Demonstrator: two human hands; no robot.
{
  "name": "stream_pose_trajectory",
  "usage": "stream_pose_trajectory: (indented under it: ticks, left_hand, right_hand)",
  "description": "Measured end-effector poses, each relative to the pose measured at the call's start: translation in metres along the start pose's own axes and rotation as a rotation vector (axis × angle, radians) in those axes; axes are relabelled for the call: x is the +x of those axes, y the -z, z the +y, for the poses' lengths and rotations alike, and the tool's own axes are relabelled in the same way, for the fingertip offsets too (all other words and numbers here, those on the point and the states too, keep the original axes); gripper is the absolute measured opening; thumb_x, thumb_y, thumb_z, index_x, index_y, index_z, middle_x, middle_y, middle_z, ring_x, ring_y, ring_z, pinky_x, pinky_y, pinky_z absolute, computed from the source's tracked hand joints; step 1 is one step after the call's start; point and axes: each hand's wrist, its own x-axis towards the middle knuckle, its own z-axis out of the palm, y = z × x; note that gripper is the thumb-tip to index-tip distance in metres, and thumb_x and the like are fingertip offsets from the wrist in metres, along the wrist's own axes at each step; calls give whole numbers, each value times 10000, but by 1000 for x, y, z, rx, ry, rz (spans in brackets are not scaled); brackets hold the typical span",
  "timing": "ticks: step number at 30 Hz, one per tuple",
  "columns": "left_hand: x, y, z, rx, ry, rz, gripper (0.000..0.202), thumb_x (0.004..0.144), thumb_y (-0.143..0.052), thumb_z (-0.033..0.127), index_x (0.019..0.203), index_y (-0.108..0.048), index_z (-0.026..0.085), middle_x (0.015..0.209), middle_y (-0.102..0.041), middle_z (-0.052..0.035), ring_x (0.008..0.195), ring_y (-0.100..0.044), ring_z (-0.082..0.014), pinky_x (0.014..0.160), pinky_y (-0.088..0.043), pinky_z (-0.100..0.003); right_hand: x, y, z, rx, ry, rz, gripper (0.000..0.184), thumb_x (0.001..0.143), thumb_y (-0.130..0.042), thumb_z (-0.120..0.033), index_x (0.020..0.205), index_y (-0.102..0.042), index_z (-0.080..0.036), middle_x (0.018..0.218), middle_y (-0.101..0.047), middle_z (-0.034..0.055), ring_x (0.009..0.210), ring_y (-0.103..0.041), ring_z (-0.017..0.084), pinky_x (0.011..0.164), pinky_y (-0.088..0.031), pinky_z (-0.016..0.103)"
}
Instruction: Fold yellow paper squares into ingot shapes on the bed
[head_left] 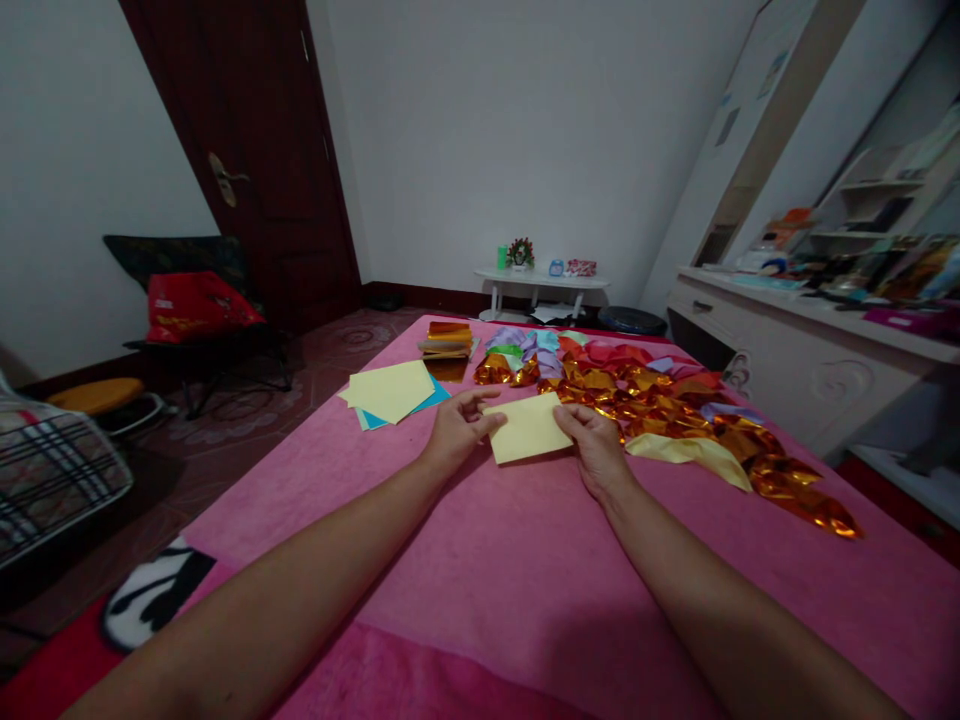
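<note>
Between my hands, just above the pink cloth, is a pale yellow sheet of paper. My left hand pinches its left edge with the thumb on top. At the right edge, my right hand grips the paper between thumb and fingers. Left of my hands lies a loose pile of yellow sheets, with a blue sheet showing beneath. Shiny gold folded pieces spread to the right, and a folded yellow paper piece rests nearest my right hand.
A stack of gold and brown sheets sits behind the yellow pile. Red, purple and green folded pieces lie at the far edge. A small white table stands by the wall, a cluttered dresser at right, a chair with a red bag at left.
</note>
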Motion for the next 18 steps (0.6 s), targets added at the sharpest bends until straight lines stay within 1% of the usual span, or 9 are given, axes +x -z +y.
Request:
stream_pose_trajectory:
  ticks: [4, 9, 12, 16, 18]
  left_hand:
    - [-1, 1, 1, -57, 46, -7, 445, 615, -780, 305, 1004, -651, 132, 725, -582, 5, 524, -541, -70, 470, -411, -189]
    - [-2, 2, 3, -119, 87, 19, 438, 608, -790, 313, 991, -658, 147, 749, -632, -12, 541, -561, -79, 502, -430, -202]
    - [-1, 2, 3, -126, 67, 46, 432, 617, -784, 316, 993, -661, 141, 747, -635, -13, 537, -552, -76, 491, -413, -195]
    - [1, 2, 3, -139, 40, 127, 410, 610, -786, 300, 960, -670, 122, 696, -622, -1, 496, -501, -56, 449, -352, -177]
    - [1, 2, 3, -153, 32, 140, 393, 608, -786, 290, 944, -674, 120, 689, -629, -1, 504, -506, -59, 458, -353, -180]
  right_hand:
    - [6, 5, 4, 37, 7, 74, 236, 616, -774, -384, 739, -708, -195, 695, -698, -10, 598, -585, 148, 598, -449, 272]
    - [8, 6, 5, 46, 7, 89, 228, 599, -780, -377, 714, -710, -192, 676, -692, -14, 600, -577, 140, 593, -446, 259]
    - [6, 4, 4, 30, 3, 55, 220, 607, -780, -370, 714, -706, -192, 673, -693, -15, 592, -580, 137, 585, -443, 251]
    - [0, 0, 0, -11, -24, -44, 252, 589, -803, -338, 764, -716, -179, 693, -706, 10, 586, -595, 146, 579, -454, 257]
    - [-2, -1, -1, -24, -33, -71, 270, 580, -812, -328, 782, -718, -174, 712, -712, 20, 598, -605, 150, 585, -461, 256]
